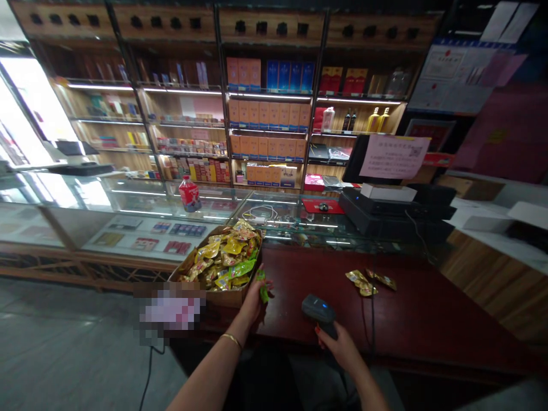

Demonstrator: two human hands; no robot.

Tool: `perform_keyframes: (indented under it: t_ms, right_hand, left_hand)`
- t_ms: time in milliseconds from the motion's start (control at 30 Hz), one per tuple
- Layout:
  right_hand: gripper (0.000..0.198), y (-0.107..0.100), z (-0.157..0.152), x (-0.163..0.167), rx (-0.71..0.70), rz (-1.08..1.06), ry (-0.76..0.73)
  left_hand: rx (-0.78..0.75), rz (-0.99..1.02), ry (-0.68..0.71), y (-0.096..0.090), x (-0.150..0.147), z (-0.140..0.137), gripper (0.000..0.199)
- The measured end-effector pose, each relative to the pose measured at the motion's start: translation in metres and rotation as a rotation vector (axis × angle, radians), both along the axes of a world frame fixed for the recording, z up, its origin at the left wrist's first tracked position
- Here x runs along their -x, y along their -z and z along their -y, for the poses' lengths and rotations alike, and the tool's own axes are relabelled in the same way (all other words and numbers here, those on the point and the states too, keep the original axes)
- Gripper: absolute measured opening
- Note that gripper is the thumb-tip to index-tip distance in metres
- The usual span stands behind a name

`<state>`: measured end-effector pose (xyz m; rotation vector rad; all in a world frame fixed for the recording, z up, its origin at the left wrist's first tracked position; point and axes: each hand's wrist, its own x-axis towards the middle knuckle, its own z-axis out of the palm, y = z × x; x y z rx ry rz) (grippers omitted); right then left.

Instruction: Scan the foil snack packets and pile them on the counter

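My left hand is closed on a small green snack packet, just off the right side of an open cardboard box. Gold and yellow snack packets fill that box, and another green packet lies on top of them. In my right hand is a dark barcode scanner with a blue light glowing on it, held by the handle above the table. Several gold packets lie on the tabletop to the right, beyond the scanner.
The dark red table adjoins a glass display counter. On the glass stand a red bottle and a white cable. A mouse rests on a red pad. The checkout monitor is back right, and a black cable crosses the table.
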<state>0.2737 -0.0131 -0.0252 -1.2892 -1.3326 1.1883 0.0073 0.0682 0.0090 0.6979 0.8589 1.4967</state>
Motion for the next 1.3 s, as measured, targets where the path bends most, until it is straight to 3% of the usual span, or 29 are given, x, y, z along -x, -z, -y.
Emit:
perform_keyframes:
  t_ms: [100,267,333,467,733,933,1100,1200,1300]
  right_hand:
    - [0.052,0.001,0.0,0.001,0.014,-0.012,0.02]
    - [0.056,0.002,-0.001,0.001,0.02,-0.042,0.032]
    - [0.056,0.001,0.0,0.0,0.022,-0.05,0.037]
    - [0.062,-0.003,0.001,-0.002,0.017,-0.08,0.058]
    - [0.063,-0.014,0.002,0.0,0.005,-0.106,0.129]
    - [0.064,-0.014,0.002,0.001,0.006,-0.105,0.111]
    - [0.067,-0.015,0.002,0.001,0.004,-0.141,0.089]
    - [0.064,-0.019,0.002,-0.001,-0.011,-0.173,0.091]
    - [0.061,-0.023,0.003,-0.004,-0.018,-0.19,0.103]
  left_hand:
    - [-0.013,0.032,-0.04,-0.001,-0.001,0.0,0.069]
    - [-0.014,0.038,0.148,0.004,0.005,0.001,0.069]
    - [-0.003,-0.01,0.162,0.008,0.005,0.0,0.068]
    - [-0.001,-0.177,0.073,0.013,-0.001,-0.002,0.058]
    - [-0.178,-0.532,-0.061,0.011,-0.007,-0.002,0.036]
    - [-0.174,-0.497,-0.051,0.007,-0.007,-0.002,0.033]
    - [-0.244,-0.577,-0.139,0.008,-0.006,-0.004,0.027]
    - [-0.138,-0.554,-0.071,0.015,-0.024,-0.014,0.032]
    - [0.019,-0.482,0.012,0.018,-0.07,-0.032,0.034]
